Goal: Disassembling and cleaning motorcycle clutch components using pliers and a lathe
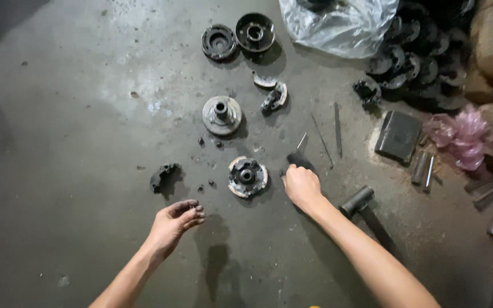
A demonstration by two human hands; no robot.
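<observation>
Overhead, the right hand [302, 185] closes on a dark-handled screwdriver [299, 155] beside the round clutch assembly [247, 177]; the left hand [173, 219] hovers half-open, empty. Judging by the oily floor [75, 114], that tool could slip. A clear plastic bag [338, 23] lies top centre, crumpled pink wrap [464, 134] right.

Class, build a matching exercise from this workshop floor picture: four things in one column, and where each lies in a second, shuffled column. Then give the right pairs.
Things:
1. right hand
2. left hand
3. plastic sheet
4. hammer

Places:
A. top of the picture, beside the heap of dark parts
B. just right of the person's right forearm
C. palm up above bare floor
D. on a dark tool handle right of the round clutch part

Pairs: 1-D, 2-C, 3-A, 4-B
</observation>
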